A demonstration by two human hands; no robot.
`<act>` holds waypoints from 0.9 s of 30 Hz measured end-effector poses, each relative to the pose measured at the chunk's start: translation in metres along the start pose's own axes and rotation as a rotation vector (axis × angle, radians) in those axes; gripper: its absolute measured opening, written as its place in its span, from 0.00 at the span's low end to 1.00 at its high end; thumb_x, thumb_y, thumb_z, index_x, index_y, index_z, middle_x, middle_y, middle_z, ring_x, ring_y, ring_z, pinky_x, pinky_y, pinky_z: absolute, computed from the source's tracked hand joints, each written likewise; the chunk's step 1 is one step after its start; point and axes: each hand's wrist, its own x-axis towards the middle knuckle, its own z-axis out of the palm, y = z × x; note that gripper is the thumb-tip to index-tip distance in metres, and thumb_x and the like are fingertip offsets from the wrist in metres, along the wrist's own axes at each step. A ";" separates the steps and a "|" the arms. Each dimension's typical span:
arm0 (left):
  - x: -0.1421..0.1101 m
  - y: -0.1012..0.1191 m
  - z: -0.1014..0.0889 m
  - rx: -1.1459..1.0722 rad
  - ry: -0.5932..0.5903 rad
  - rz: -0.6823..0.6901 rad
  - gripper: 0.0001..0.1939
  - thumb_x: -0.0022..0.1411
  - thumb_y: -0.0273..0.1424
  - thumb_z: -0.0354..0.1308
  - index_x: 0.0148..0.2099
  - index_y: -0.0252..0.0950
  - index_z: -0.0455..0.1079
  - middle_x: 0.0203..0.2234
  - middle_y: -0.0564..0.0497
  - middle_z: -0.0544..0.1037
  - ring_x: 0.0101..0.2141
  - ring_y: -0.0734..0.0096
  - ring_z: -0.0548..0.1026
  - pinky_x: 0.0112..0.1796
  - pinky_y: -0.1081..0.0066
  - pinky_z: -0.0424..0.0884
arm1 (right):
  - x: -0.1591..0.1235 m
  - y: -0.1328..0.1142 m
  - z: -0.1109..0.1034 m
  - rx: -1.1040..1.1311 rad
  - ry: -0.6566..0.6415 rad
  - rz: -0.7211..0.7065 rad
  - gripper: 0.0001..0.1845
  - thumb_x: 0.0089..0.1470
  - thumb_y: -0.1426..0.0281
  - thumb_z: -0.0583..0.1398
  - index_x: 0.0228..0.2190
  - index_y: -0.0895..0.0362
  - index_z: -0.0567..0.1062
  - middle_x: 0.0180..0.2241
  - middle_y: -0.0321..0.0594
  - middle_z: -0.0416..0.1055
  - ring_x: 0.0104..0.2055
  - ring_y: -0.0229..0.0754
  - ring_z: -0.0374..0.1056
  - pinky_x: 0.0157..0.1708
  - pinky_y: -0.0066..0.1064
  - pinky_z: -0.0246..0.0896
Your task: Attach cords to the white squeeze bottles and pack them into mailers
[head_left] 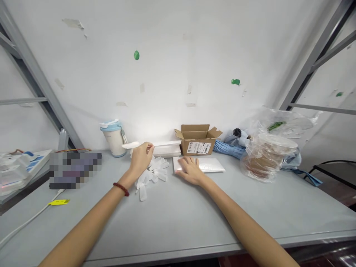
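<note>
Over the grey desk (178,222), the left hand (140,159), wearing a red bead bracelet (121,189), pinches a white plastic piece (130,145) between its fingers, above a scattered pile of similar pieces (151,174). The right hand (189,170) lies with fingers spread on a white flat packet (211,165), near an open cardboard box (198,140).

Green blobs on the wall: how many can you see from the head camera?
3. One green blob sits high, left of centre; a second green blob sits lower, right of centre; a third green blob sits far right, past the grey metal frame. More may be hidden behind that frame.
</note>
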 end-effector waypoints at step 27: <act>-0.040 -0.007 -0.011 -0.136 0.051 -0.073 0.13 0.60 0.35 0.51 0.35 0.33 0.73 0.31 0.47 0.78 0.21 0.73 0.71 0.30 0.69 0.66 | -0.004 -0.015 -0.010 -0.482 0.340 -0.128 0.34 0.47 0.88 0.45 0.55 0.58 0.63 0.57 0.51 0.60 0.59 0.50 0.54 0.53 0.50 0.50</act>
